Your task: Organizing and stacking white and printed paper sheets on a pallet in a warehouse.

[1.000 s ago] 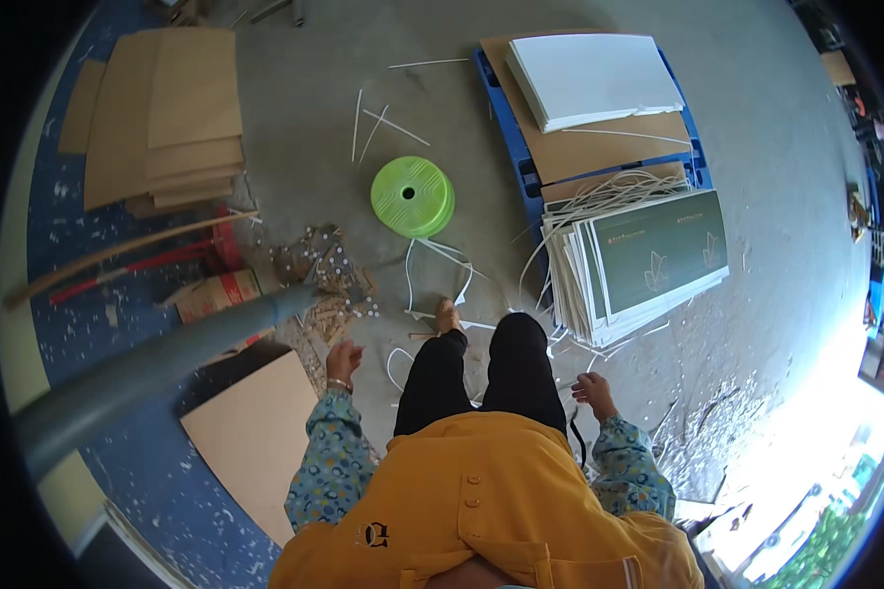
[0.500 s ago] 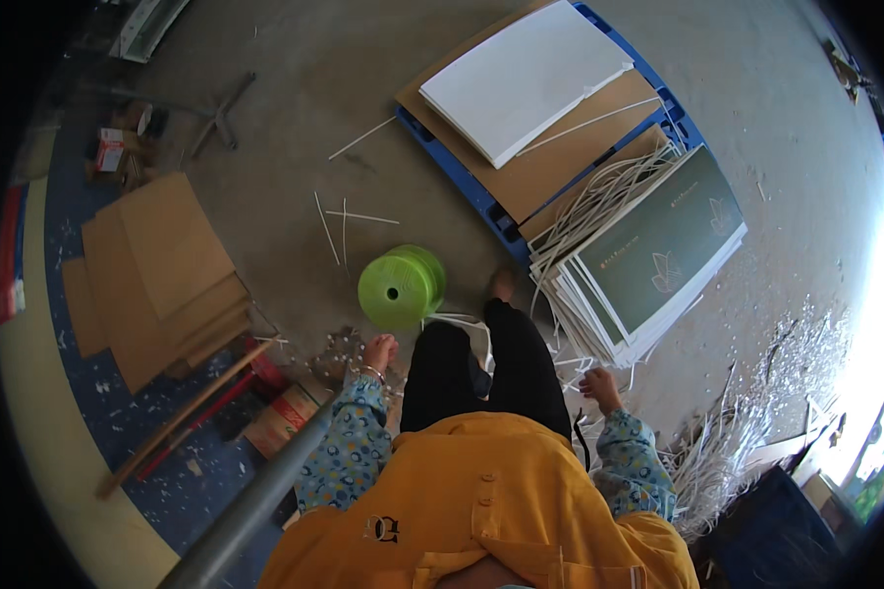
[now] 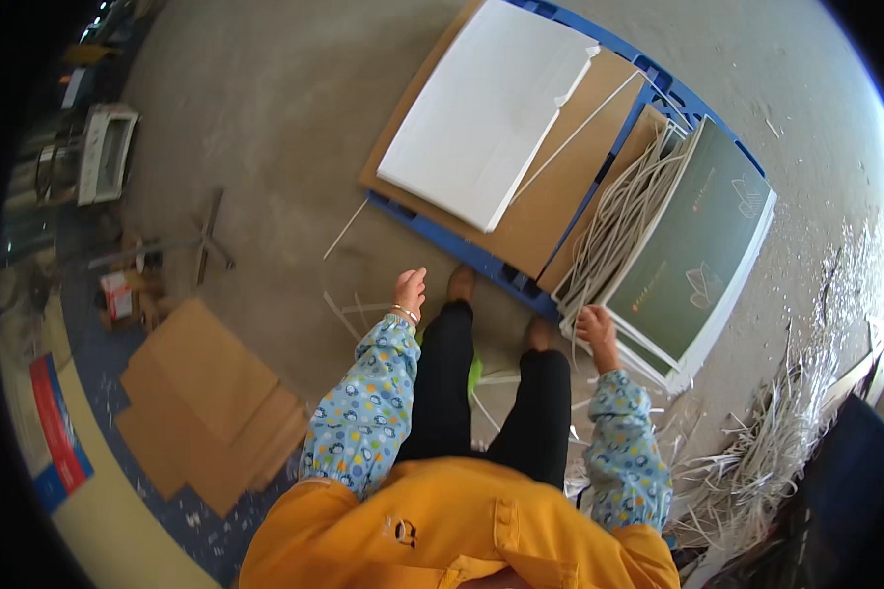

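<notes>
My left hand (image 3: 410, 294) is held out over the grey floor, its fingers loosely bent and apart with nothing in them. My right hand (image 3: 597, 329) hovers by the near corner of a stack of dark green printed sheets (image 3: 692, 250) with white edges. Its fingers are slightly curled, and I see nothing held in them. Beside that hand a loose bundle of thin white strips (image 3: 631, 201) lies along the stack's left side. Farther left, a pile of white sheets (image 3: 486, 108) rests on brown cardboard (image 3: 580, 128) atop a blue pallet (image 3: 432, 228).
Flat brown cardboard pieces (image 3: 206, 388) lie on the left. A metal stand's foot (image 3: 206, 240) is on the floor beyond them. At the right is a heap of white shredded strips (image 3: 746, 461). Part of a green spool (image 3: 474, 376) shows between my legs.
I have moved forward, nearer the pallet. The green spool, in full view before, is now mostly behind my legs. My right hand has come up to the corner of the green sheets.
</notes>
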The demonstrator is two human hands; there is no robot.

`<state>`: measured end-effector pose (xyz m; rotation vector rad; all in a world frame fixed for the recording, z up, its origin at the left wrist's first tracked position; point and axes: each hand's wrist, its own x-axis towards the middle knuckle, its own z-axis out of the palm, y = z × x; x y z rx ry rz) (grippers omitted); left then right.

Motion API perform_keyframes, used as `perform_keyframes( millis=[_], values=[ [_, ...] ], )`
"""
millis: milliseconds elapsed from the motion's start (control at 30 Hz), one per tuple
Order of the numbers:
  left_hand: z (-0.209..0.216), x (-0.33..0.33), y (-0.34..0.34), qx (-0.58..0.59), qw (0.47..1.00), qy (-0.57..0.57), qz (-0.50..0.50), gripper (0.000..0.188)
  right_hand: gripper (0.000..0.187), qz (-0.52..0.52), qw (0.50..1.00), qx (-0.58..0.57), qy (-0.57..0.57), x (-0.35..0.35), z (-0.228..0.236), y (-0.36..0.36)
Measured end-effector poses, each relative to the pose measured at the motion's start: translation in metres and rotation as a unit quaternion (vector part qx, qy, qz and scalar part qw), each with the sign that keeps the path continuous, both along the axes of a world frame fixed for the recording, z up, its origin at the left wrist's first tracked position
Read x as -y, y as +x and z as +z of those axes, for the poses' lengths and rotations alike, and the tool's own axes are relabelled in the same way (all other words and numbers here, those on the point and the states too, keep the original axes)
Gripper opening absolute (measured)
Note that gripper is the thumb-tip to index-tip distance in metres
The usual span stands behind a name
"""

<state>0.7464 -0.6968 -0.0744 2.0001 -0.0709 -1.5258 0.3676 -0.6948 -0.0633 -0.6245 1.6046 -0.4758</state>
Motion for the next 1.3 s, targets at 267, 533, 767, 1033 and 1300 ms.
perform_keyframes(
  millis=[267, 533, 767, 1033, 1300],
  values=[
    [-0.161, 0.138, 0.006, -0.101, 0.972, -0.032, 0.209, 0.119, 0.074, -0.071, 0.984, -0.027, -0.163, 0.081, -0.178, 0.18],
    [-0.177, 0.175, 0.006, -0.134, 0.94, -0.249, 0.19, 0.055, 0.078, -0.043, 0.914, -0.177, -0.363, 0.138, -0.185, 0.26],
    [-0.18, 0.2, -0.002, -0.04, 0.964, -0.178, 0.192, 0.046, 0.082, -0.018, 0.933, -0.2, -0.298, 0.156, -0.162, 0.258],
    [-0.223, 0.195, 0.01, -0.114, 0.967, -0.192, 0.125, 0.034, 0.05, 0.064, 0.916, -0.155, -0.365, 0.133, -0.171, 0.206],
    [-0.151, 0.2, -0.043, 0.291, 0.915, -0.276, -0.036, 0.069, 0.023, 0.19, 0.857, -0.329, -0.347, 0.0, -0.05, 0.038]
  ],
)
